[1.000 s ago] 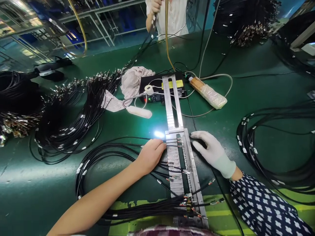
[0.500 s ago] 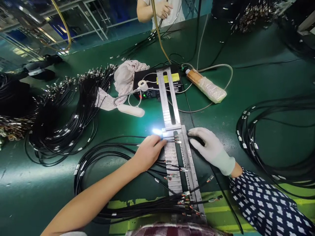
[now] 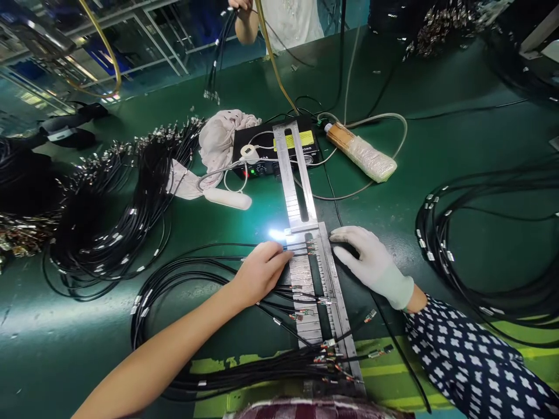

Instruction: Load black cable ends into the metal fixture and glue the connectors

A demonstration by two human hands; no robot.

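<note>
My bare left hand [image 3: 261, 272] is closed, thumb and fingers pinching a thin black cable [image 3: 227, 258] at the left edge of a slotted metal fixture [image 3: 305, 326]. The cable's tip lies across the fixture, beside a bright lamp glow. My right hand [image 3: 371, 265] wears a white glove and rests on the table right of the fixture. Its thumb and fingers are apart, fingertips close to the metal edge, with nothing visible between them. Several more black cables with small connectors [image 3: 325, 301] cross the fixture below my left hand. A thicker cable bundle [image 3: 253, 372] lies nearest me.
Behind the fixture stands a black control box [image 3: 262, 166] with a crumpled cloth [image 3: 225, 137] beside it. A plastic-wrapped handle [image 3: 371, 157] lies to its right. Cable piles [image 3: 109, 233] fill the left; coiled cables [image 3: 437, 256] lie right. Across the table, another person's hand [image 3: 241, 4] holds cables.
The other person's hand has moved left and up, lifting a bunch of cables off the table. My two hands stay nearly where they were; the view has shifted slightly.
</note>
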